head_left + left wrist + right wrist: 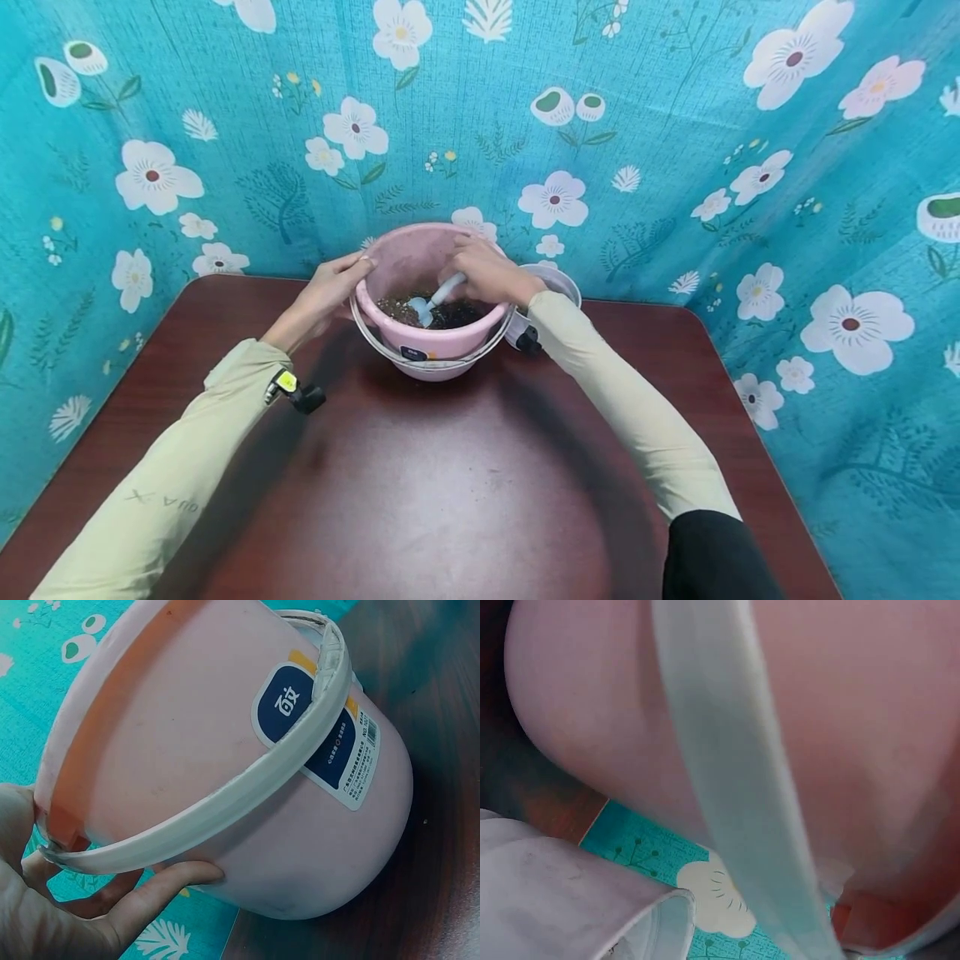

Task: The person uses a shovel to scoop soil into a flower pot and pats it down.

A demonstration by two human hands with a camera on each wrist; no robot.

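Observation:
A pink bucket [457, 340] stands at the far side of the table, its white handle [225, 806] hanging down the front. Dark loose soil [397, 311] lies at its bottom. My left hand [326, 287] grips the bucket's left rim; in the left wrist view its fingers and thumb lie around the wall near the handle's joint. Reaching in over the right rim, my right hand [483, 273] holds a small light-blue trowel [422, 311] by its handle, blade down at the soil. The right wrist view shows the bucket's outside, not that hand.
Just right of the bucket is a white container [570, 892], partly hidden behind my right forearm in the head view. A floral turquoise curtain [465, 125] hangs close behind the brown table [420, 500]. The bucket carries a blue and white label [289, 701].

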